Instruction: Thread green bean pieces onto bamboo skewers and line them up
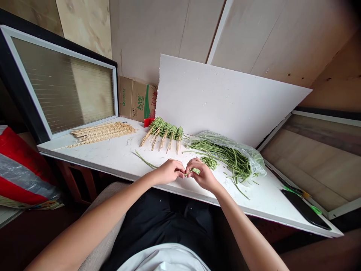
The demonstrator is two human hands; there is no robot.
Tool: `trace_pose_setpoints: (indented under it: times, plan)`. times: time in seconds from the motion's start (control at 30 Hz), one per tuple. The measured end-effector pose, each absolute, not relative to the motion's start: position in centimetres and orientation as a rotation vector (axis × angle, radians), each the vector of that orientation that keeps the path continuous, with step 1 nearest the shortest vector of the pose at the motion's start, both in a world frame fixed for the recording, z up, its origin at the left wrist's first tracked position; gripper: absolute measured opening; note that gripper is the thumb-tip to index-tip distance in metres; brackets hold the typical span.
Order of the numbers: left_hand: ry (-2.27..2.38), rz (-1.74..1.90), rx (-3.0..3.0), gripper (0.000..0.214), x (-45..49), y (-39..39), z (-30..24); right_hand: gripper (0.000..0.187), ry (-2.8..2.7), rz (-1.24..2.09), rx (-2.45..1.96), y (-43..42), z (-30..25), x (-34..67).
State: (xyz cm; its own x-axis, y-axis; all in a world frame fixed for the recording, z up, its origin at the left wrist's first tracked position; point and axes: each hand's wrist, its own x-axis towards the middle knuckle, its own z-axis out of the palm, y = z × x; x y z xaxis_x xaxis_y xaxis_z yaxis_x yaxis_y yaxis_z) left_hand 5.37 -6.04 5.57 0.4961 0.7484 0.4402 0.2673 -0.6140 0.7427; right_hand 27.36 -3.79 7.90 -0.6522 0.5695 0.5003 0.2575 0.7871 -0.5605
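Between my two hands, close to the table's front edge, is a long green bean (145, 160). Its free end trails out to the left past my left hand (168, 172), whose thumb and fingers pinch it. My right hand (201, 174) pinches the bean too, with its fingertips almost touching those of the left. Just behind my right hand lies a small heap of short bean pieces (209, 162). Farther back, bundles of green beans on skewers (166, 130) lie in a row, their bare stick ends pointing toward me.
A pile of bamboo skewers (104, 132) lies at the left of the white table (118, 156). On the right, an open plastic bag (255, 160) holds loose long beans (225, 150). A cardboard box (135, 98) and a white board (220, 98) stand behind. A black phone (305, 209) rests at far right.
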Motion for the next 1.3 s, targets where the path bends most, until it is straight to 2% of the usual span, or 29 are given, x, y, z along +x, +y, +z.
trace_pose_setpoints:
  times: [0.17,0.43,0.57,0.7,0.83,1.07,1.3]
  plan:
    - [0.787,1.006,2.110,0.026,5.4,-6.1,5.9,0.029,-2.312,0.722,-0.584,-3.5,8.0,27.7]
    - [0.760,0.977,2.033,0.021,5.6,-6.6,6.2,0.041,-2.360,0.824,-0.527,-2.8,8.1,28.4]
    - [0.797,0.904,2.029,0.020,4.7,-6.4,6.7,0.046,-2.169,0.865,-0.593,-0.5,7.9,31.1]
    - [0.938,0.901,2.001,0.017,3.6,-5.8,6.9,0.039,-1.868,0.696,-0.900,2.3,7.7,35.2]
    - [1.036,0.877,2.038,0.015,3.5,-5.6,6.5,0.039,-2.110,0.575,-1.140,3.4,6.5,36.5]
    - [1.036,0.830,2.142,0.017,4.0,-5.8,6.2,0.029,-2.202,0.320,-1.209,3.5,3.0,33.5]
    - [1.062,0.826,2.149,0.016,3.8,-5.6,5.9,0.039,-2.224,0.108,-1.231,3.5,1.6,33.0]
